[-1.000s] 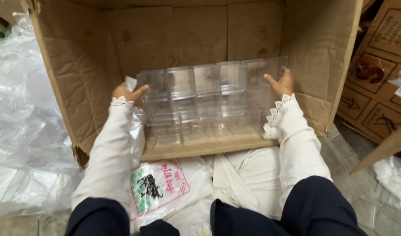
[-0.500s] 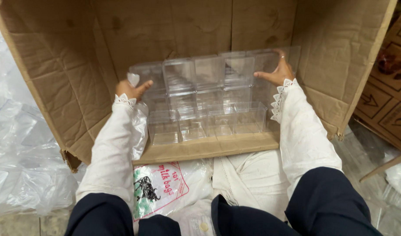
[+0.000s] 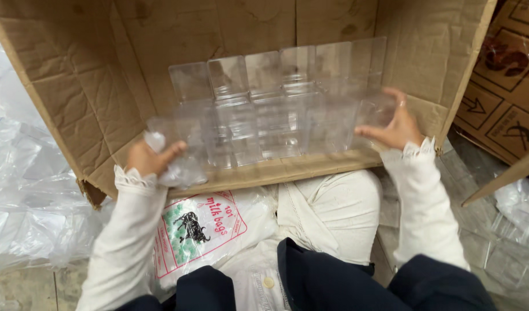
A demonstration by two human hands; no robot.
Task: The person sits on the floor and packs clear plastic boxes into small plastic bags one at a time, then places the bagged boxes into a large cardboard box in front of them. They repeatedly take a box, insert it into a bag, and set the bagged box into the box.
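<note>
Cardboard box [image 3: 91,86] fills most of the view, lying on its side with the open mouth toward the camera, flaps spread out left and right; brown, creased walls, worn lower-left corner.

Clear plastic sheeting [image 3: 28,196] covers the floor on the left; more of it crumpled at lower right [image 3: 518,230]. Further printed cardboard cartons [image 3: 506,75] sit just beside the box's right flap.

Clear plastic stack [image 3: 276,109] sits inside the box mouth, low and near the front lip: a block of see-through compartmented trays, several cells across. Whether it rests on the box floor or is lifted off it, cannot tell.

White printed plastic bag [image 3: 201,230] lies on the person's lap below the box edge, red border with a green-and-black picture. White garment and dark fabric just beside it.

Left hand [image 3: 149,158], white frilled cuff, is at the stack's lower left corner, fingers curled round it, thumb out across the front; a bit of loose clear film is bunched at that corner too.

Right hand [image 3: 394,124], same cuff, is pressed on the stack's right end, fingers spread and part open, thumb pointing inward. Both hands grip the stack from opposite ends.
</note>
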